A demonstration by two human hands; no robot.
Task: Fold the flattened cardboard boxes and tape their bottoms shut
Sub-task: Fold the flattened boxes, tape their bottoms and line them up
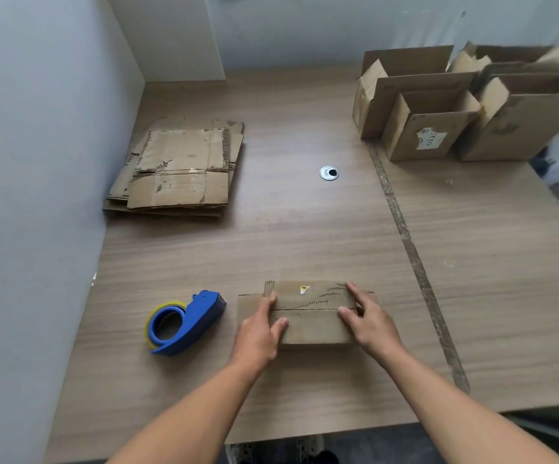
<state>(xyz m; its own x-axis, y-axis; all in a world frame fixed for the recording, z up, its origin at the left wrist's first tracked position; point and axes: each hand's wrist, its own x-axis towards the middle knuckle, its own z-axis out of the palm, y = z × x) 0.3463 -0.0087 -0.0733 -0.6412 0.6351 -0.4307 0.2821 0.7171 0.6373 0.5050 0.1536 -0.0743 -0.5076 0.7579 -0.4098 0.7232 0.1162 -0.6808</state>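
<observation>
Box (310,324) sits on the table (305,229) near the front edge, beside the tape dispenser (184,321). Left hand (259,329) and right hand (370,321) press its folded flaps down, fingers fairly straight.

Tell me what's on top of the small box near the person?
The left hand and right hand press the closed flaps of the box; a yellow sticker shows between them. Its inside is covered.

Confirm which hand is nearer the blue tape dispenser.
Left. The left hand rests on the left end of the box, just right of the tape dispenser. The right hand rests on the far right end, farther away.
</observation>
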